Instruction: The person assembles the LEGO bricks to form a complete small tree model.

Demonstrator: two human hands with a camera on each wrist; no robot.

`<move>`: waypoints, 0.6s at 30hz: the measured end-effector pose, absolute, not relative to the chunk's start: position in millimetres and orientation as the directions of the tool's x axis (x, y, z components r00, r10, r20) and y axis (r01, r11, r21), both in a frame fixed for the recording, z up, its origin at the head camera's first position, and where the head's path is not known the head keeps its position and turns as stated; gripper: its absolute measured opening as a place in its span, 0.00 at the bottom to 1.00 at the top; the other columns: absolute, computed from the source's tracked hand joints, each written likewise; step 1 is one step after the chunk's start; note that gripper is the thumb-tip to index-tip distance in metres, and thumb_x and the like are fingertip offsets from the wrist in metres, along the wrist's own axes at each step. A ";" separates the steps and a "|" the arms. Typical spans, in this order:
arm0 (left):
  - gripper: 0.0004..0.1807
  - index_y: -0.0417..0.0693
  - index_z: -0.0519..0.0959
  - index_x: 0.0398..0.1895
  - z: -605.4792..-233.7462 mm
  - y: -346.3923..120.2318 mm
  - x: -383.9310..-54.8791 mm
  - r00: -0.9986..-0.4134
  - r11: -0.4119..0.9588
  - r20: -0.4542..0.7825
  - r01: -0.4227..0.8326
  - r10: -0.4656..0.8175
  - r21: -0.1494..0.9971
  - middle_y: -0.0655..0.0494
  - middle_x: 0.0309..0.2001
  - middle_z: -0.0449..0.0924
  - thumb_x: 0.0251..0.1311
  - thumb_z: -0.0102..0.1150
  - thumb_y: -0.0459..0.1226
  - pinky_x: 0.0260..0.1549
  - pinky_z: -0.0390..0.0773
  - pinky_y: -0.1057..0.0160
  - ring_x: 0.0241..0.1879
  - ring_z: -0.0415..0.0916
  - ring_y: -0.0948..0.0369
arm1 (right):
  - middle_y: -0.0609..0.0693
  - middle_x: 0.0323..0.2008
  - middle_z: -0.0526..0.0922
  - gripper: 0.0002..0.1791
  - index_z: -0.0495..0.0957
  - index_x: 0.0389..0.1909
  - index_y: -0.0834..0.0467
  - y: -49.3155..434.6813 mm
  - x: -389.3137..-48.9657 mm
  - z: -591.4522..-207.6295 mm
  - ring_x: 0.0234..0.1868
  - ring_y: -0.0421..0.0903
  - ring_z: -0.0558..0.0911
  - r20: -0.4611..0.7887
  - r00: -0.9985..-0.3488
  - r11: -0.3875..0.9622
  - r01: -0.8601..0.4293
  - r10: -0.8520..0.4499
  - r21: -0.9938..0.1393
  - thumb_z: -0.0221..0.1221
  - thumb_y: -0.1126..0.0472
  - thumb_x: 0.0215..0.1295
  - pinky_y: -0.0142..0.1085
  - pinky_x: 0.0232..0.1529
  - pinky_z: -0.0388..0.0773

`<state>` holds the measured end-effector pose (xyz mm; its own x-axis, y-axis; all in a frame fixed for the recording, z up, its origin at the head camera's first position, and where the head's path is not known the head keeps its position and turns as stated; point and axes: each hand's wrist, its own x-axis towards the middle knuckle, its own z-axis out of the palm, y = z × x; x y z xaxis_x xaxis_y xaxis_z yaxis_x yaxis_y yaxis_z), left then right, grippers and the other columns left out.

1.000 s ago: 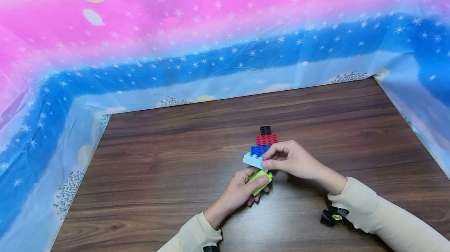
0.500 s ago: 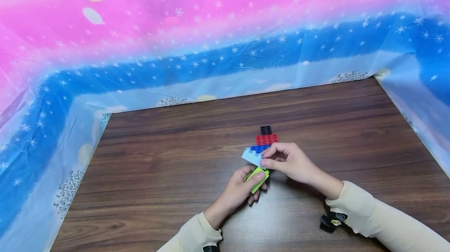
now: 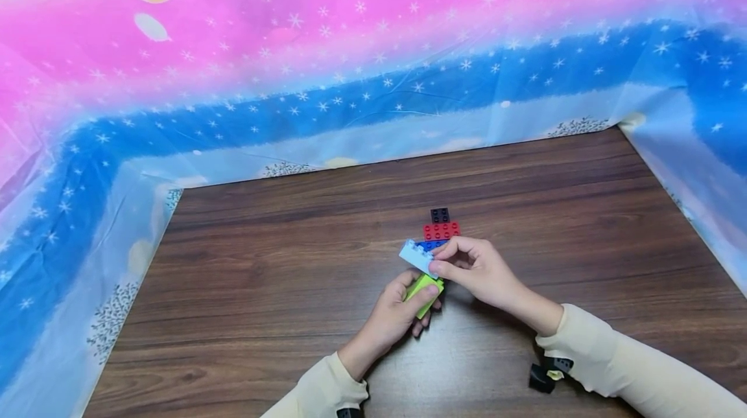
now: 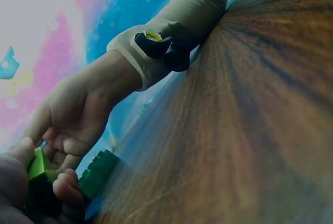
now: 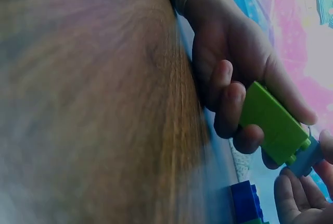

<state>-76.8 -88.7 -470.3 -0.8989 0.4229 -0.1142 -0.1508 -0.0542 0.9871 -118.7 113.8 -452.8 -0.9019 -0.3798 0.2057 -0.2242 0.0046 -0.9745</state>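
Observation:
My left hand (image 3: 388, 317) grips a lime green toy brick (image 3: 423, 299), thumb on its upper face and fingers wrapped underneath. With thumb and fingertips, my right hand (image 3: 481, 270) pinches the right end of a light blue brick (image 3: 415, 257), which slants just beyond the lime one. In the right wrist view, the studded end of the lime brick (image 5: 273, 125) meets the light blue brick (image 5: 306, 157). Behind them on the table lie a dark blue brick (image 3: 428, 245), partly covered, a red brick (image 3: 441, 232) and a small black brick (image 3: 440, 215), in a row.
In the left wrist view a green brick (image 4: 99, 173) sits on the wooden table (image 3: 280, 262) beyond the hands. A snowflake-patterned cloth (image 3: 350, 94) hangs along the table's back and side edges. A black device (image 3: 545, 376) is strapped at the right sleeve.
The light blue brick has swung to a steeper slant and shifted slightly left. Both hands have drifted a little left, keeping their holds, and the lime brick has moved slightly up and left.

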 end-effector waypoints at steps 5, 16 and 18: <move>0.13 0.34 0.73 0.51 -472.0 -89.0 -77.3 -0.895 -0.049 -0.109 -0.143 0.432 0.988 0.52 0.33 0.80 0.79 0.56 0.38 0.14 0.73 0.72 0.18 0.71 0.66 | 0.64 0.47 0.87 0.02 0.81 0.36 0.66 114.7 -119.5 -453.5 0.48 0.41 0.86 0.220 -0.888 -0.003 -0.239 -0.404 -0.971 0.65 0.72 0.70 0.31 0.51 0.85; 0.15 0.34 0.74 0.48 -471.1 -89.3 -77.6 -0.901 -0.019 -0.105 -0.124 0.422 0.992 0.52 0.31 0.81 0.79 0.57 0.40 0.12 0.70 0.72 0.17 0.69 0.66 | 0.53 0.44 0.88 0.03 0.82 0.37 0.68 114.7 -120.2 -455.3 0.44 0.41 0.86 0.196 -0.892 0.005 -0.217 -0.408 -0.976 0.67 0.71 0.69 0.31 0.47 0.85; 0.14 0.34 0.74 0.48 -471.2 -89.1 -77.0 -0.904 -0.021 -0.104 -0.124 0.415 0.992 0.53 0.31 0.81 0.79 0.56 0.39 0.12 0.70 0.72 0.16 0.69 0.66 | 0.56 0.45 0.88 0.04 0.81 0.37 0.69 113.8 -119.4 -455.8 0.45 0.40 0.86 0.195 -0.893 0.001 -0.213 -0.405 -0.977 0.66 0.72 0.69 0.31 0.47 0.85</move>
